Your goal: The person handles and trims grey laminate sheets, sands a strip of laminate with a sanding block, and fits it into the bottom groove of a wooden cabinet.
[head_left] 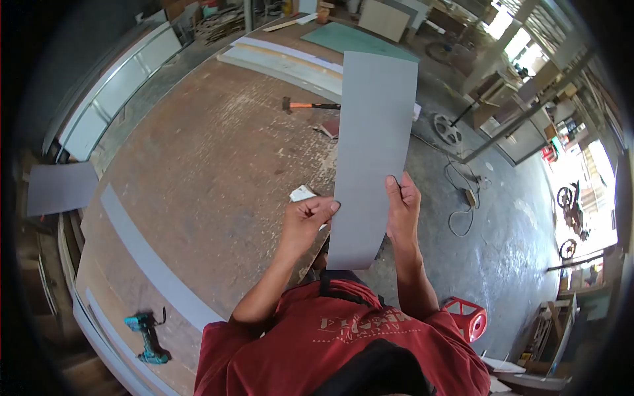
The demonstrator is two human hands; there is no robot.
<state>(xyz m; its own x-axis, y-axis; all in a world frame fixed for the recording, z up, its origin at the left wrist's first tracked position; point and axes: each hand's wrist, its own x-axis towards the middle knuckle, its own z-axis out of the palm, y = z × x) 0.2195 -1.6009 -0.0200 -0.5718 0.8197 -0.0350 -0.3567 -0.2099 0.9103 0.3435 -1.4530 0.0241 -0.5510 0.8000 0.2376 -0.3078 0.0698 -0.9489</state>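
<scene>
A long grey panel (374,132) is held up in front of my body, its lower end close to my red shirt. My left hand (312,221) grips its left edge, thumb on the face and fingers curled. On the opposite edge my right hand (403,203) is closed, thumb on the front and the other fingers partly behind. Beyond the panel, a hammer (304,105) with an orange and black handle lies on the brown worktable (205,165), its handle end hidden. A small white piece (302,193) lies just past my left hand.
A teal cordless drill (149,338) lies at the near left, beside a long grey strip (148,254). White boards (284,69) and a green sheet (360,41) are at the far side. A red plastic stool (466,319) and a cable (456,198) are on the floor at right.
</scene>
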